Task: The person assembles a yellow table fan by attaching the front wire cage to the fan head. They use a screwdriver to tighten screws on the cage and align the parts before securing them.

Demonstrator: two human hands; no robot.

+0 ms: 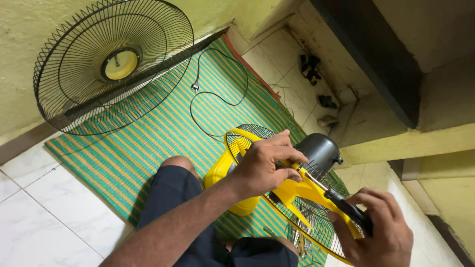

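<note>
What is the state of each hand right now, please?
Left hand: closed around the yellow fan, gripping it at the rear grille.
Right hand: closed on a black screwdriver handle, tip against the fan.

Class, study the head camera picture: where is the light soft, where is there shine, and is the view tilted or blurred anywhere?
Head view: soft, even light, faint shadows; a small shine on the black motor housing; the frame is tilted, so the mat runs diagonally; the right hand at the edge looks slightly soft, the left hand and fan guard are sharp.
</note>
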